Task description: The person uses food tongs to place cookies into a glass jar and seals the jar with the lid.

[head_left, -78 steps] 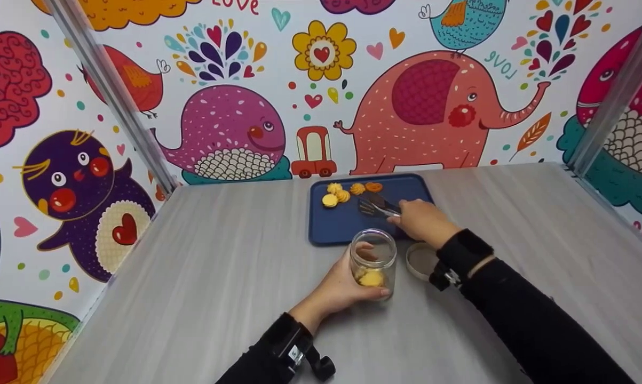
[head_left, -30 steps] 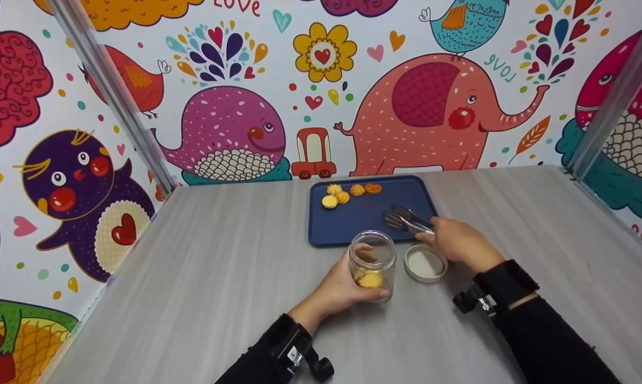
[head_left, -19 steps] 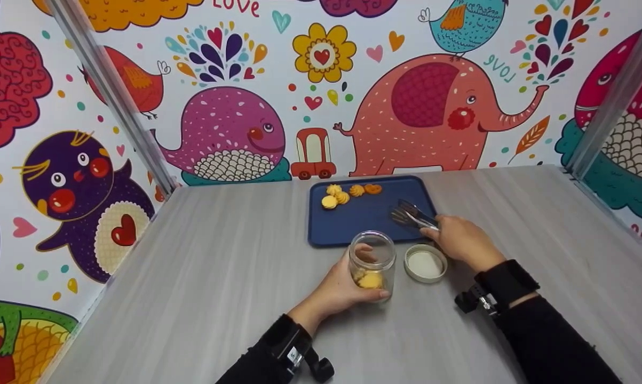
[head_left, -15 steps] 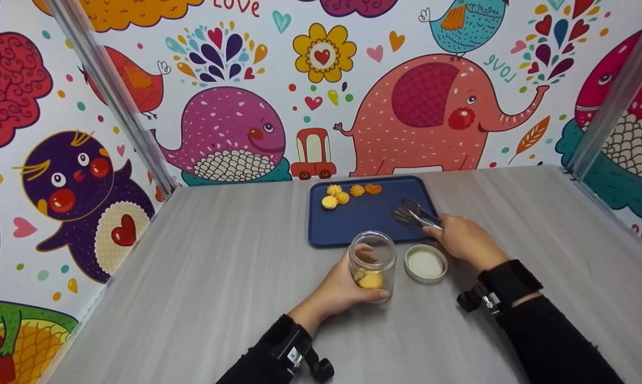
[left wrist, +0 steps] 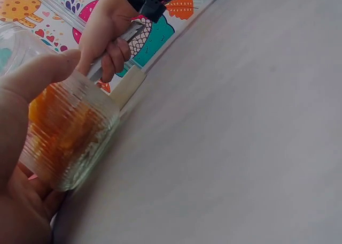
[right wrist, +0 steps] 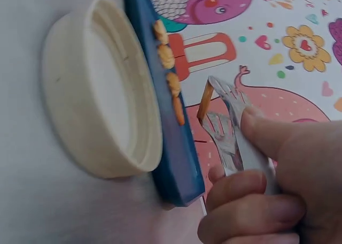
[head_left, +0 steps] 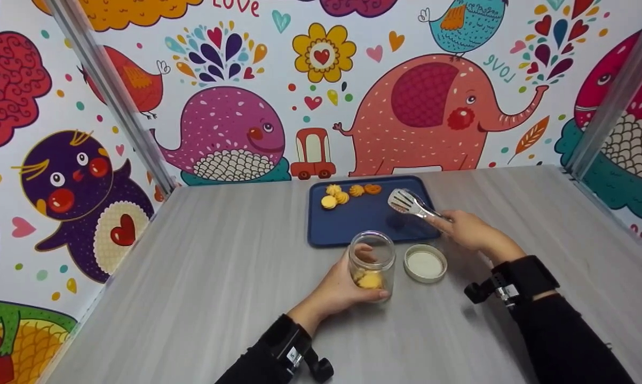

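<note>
My left hand [head_left: 338, 288] grips a clear glass jar [head_left: 373, 249] in front of the tray, thumb and fingers wrapped round its side. Yellow cookies [head_left: 370, 280] lie in the bottom of the jar, and its mouth is uncovered. My right hand [head_left: 471, 230] holds metal tongs [head_left: 404, 201] above the right part of the blue tray [head_left: 321, 233]. In the right wrist view, a thin brown cookie [right wrist: 205, 100] is pinched between the slotted tips of the tongs. Several cookies [head_left: 342, 197] sit along the tray's back left.
A cream lid [head_left: 426, 264] lies on the table [head_left: 235, 266] just right of the jar, close to the tray's front edge. Behind the table stands a wall [head_left: 321, 106] with cartoon animals, and metal posts [head_left: 112, 96] rise at its corners.
The tongs first moved right across the tray, then rose off it with their slotted face turned toward the head camera. My left hand and the jar stay in place.
</note>
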Available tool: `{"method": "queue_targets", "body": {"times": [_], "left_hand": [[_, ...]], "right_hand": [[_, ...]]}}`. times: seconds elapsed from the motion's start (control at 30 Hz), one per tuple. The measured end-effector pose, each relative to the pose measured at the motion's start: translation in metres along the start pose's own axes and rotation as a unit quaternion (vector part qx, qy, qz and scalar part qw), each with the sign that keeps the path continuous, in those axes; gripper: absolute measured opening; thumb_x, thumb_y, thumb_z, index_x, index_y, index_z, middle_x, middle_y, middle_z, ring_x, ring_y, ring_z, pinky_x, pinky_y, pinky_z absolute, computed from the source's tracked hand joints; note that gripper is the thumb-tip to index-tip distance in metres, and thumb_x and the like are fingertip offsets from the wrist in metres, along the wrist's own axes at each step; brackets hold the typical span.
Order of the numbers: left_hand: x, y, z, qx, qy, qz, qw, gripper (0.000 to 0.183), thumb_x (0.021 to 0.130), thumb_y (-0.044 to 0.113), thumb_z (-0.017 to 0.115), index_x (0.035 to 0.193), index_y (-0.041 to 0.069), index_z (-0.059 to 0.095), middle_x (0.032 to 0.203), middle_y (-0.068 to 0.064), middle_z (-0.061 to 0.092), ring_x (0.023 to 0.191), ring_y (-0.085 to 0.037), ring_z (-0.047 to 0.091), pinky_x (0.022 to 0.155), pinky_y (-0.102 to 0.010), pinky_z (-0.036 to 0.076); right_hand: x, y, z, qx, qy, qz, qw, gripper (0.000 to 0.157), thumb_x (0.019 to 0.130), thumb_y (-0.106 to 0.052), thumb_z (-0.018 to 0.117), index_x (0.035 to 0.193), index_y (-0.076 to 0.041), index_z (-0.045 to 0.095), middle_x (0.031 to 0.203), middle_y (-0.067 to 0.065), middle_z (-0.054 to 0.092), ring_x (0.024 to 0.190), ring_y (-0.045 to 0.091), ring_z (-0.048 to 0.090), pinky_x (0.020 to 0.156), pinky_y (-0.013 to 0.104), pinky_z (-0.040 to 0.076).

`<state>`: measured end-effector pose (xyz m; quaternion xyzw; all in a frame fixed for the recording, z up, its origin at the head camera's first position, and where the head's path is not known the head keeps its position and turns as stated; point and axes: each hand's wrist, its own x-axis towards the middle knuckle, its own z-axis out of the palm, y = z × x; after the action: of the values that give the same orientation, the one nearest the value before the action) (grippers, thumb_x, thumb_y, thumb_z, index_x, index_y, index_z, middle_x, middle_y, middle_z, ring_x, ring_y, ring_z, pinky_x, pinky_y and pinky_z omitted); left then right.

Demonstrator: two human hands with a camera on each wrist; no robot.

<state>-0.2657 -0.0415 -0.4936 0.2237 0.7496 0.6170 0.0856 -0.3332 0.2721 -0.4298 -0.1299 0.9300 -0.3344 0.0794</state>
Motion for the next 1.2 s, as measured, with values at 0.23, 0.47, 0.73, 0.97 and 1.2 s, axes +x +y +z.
{"method": "queue_targets", "body": {"times": [0.23, 0.47, 0.73, 0.97, 1.2], "left_hand": [[0.000, 0.000, 0.000, 0.001, -0.002, 0.000, 1.0000, 0.081, 0.075, 0.014, 0.097, 0.140, 0.021, 0.050, 0.133, 0.002, 0.062, 0.121, -0.015, 0.061, 0.107, -0.036, 0.046], [0.001, -0.001, 0.000, 0.000, -0.001, 0.006, 1.0000, 0.082, 0.075, 0.012, 0.097, 0.141, 0.016, 0.050, 0.133, -0.001, 0.062, 0.121, -0.016, 0.061, 0.107, -0.037, 0.046], [-0.001, 0.000, -0.001, 0.007, -0.002, -0.010, 0.9999, 0.085, 0.076, 0.017, 0.097, 0.146, 0.016, 0.048, 0.139, -0.002, 0.061, 0.126, -0.017, 0.060, 0.112, -0.040, 0.043], [0.000, 0.001, -0.001, 0.011, -0.003, -0.017, 0.9998, 0.084, 0.076, 0.018, 0.097, 0.145, 0.019, 0.049, 0.137, 0.000, 0.062, 0.125, -0.017, 0.061, 0.111, -0.041, 0.045], [0.001, 0.002, 0.000, 0.006, -0.004, -0.018, 0.9998, 0.083, 0.076, 0.017, 0.097, 0.144, 0.020, 0.048, 0.135, 0.001, 0.062, 0.124, -0.016, 0.061, 0.111, -0.041, 0.044]], "right_hand": [[-0.010, -0.012, -0.015, 0.174, -0.081, 0.031, 0.981, 0.061, 0.113, -0.051, 0.047, 0.144, 0.002, 0.050, 0.059, -0.004, 0.034, 0.047, 0.009, 0.029, 0.044, 0.023, 0.025], [-0.024, -0.028, -0.031, 0.226, -0.126, -0.027, 0.966, 0.044, 0.115, -0.045, 0.046, 0.108, -0.002, 0.053, 0.064, 0.000, 0.037, 0.048, 0.010, 0.031, 0.044, 0.022, 0.023], [-0.035, -0.045, -0.036, 0.204, -0.175, -0.091, 0.959, 0.036, 0.116, -0.035, 0.044, 0.106, -0.003, 0.057, 0.067, 0.002, 0.044, 0.048, 0.010, 0.036, 0.042, 0.020, 0.026], [-0.049, -0.065, -0.040, 0.133, -0.175, -0.105, 0.970, 0.030, 0.114, -0.033, 0.051, 0.111, -0.005, 0.062, 0.068, 0.002, 0.043, 0.047, 0.009, 0.038, 0.042, 0.019, 0.028], [-0.060, -0.079, -0.042, 0.066, -0.163, -0.120, 0.977, 0.028, 0.112, -0.031, 0.056, 0.124, -0.008, 0.066, 0.061, -0.003, 0.045, 0.046, 0.007, 0.039, 0.044, 0.021, 0.032]]}}
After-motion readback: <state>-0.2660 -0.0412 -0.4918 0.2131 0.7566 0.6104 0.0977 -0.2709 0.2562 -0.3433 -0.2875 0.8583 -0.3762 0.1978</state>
